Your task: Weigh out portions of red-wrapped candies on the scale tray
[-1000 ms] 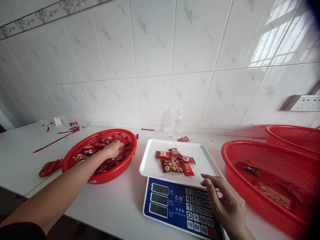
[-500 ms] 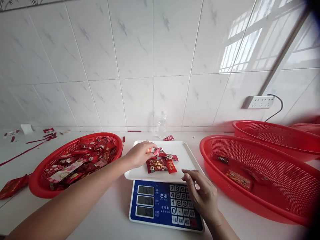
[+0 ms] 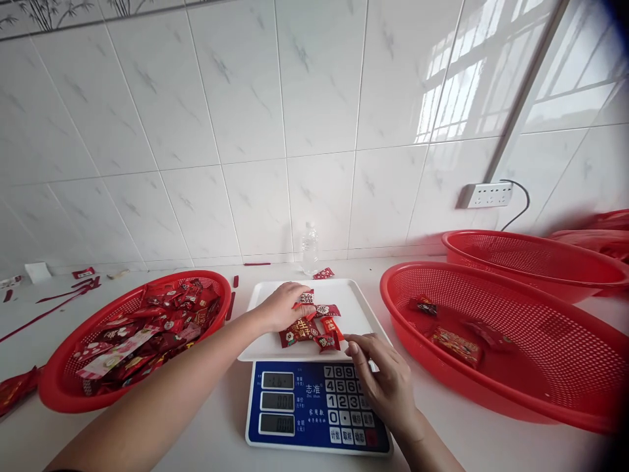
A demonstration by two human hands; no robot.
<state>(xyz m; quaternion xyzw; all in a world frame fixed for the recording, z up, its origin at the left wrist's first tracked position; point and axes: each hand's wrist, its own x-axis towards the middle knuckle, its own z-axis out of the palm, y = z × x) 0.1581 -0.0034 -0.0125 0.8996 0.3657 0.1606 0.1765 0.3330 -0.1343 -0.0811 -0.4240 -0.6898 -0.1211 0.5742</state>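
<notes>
My left hand (image 3: 285, 307) reaches over the white weighing tray (image 3: 358, 308), its thumb and fingers closed round a small red snack packet (image 3: 306, 297). Beneath it lies a larger dark-red packet (image 3: 299, 333) with gold lettering. Two smaller red packets lie close by on the tray, one a red candy (image 3: 327, 341) near the front. My right hand (image 3: 381, 377) is half curled at the tray's front right, above the keypad of the blue digital scale (image 3: 314, 400). Its index fingertip is close to the red candy; whether anything is between finger and thumb is hidden.
To the left, a red mesh basket (image 3: 52, 383) holds many red packets. Another red basket (image 3: 501, 288) on the right has a few packets, with a further basket (image 3: 535, 252) behind. A clear plastic bottle (image 3: 310, 252) stands by the tiled wall beneath a power strip (image 3: 486, 195).
A small red candy now lies at the front of the packets on the tray. My left hand has come down closer over the packets. The view has swung slightly right.
</notes>
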